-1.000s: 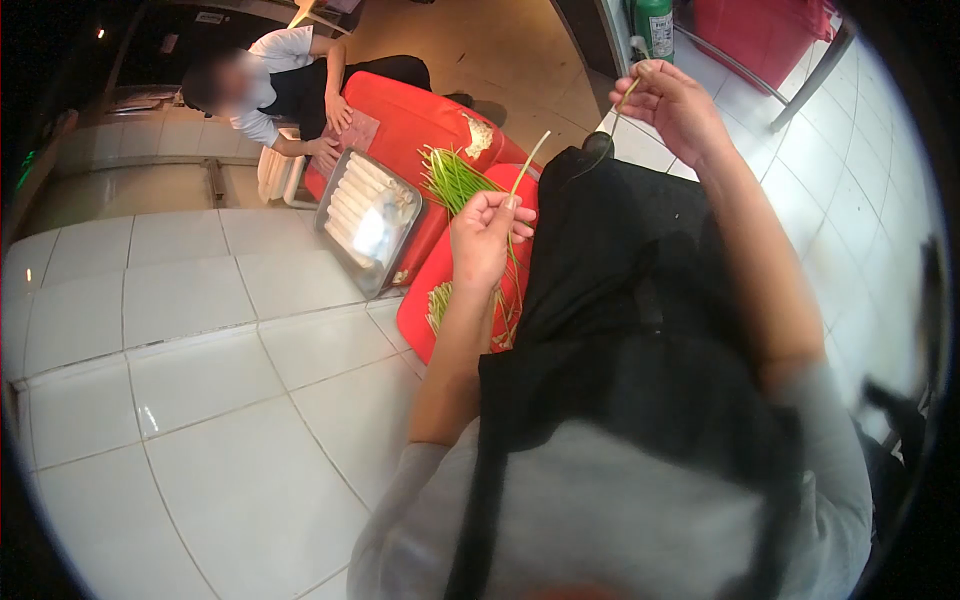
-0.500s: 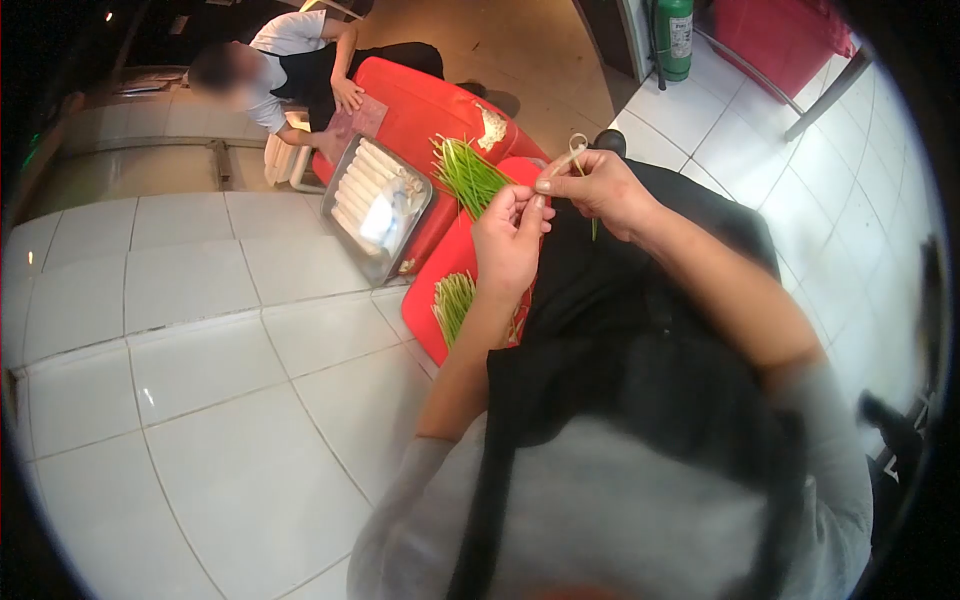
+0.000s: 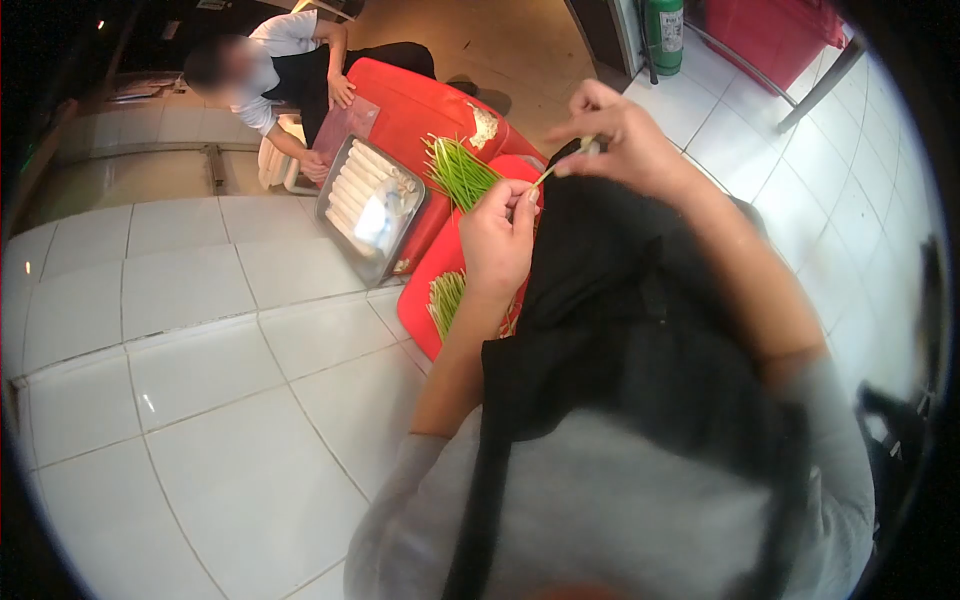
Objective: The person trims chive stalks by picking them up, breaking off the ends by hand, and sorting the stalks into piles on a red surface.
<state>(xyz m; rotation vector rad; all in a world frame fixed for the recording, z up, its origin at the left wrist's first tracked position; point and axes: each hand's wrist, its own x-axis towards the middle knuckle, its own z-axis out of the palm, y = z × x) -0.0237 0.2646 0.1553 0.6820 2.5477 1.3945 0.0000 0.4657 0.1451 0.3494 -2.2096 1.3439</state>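
My left hand [image 3: 500, 235] is closed, with thumb and forefinger pinching one thin green chive stalk [image 3: 544, 178]. The stalk slants up from that pinch toward my right hand [image 3: 630, 145]. Motion blurs the right fingers, which are bent around a pale bit of strand between thumb and fingers. Just beyond my left hand lies a bunch of long green chives [image 3: 460, 172] on a red surface. Partly behind my left forearm is a second bunch of cut chives [image 3: 446, 300], lying on a red board [image 3: 415, 300].
A clear container of white rolls [image 3: 365, 195] stands on a red bin lid [image 3: 410, 95]. Across it sits another person [image 3: 290, 60], one hand by the container. A fire extinguisher [image 3: 664, 38] and a red bin [image 3: 765, 40] stand at the back right. White tile [image 3: 230, 420] lies to the left.
My right hand has moved up and away from my left, so the two are now apart with the stalk between them. The other person's hand has shifted slightly beside the container.
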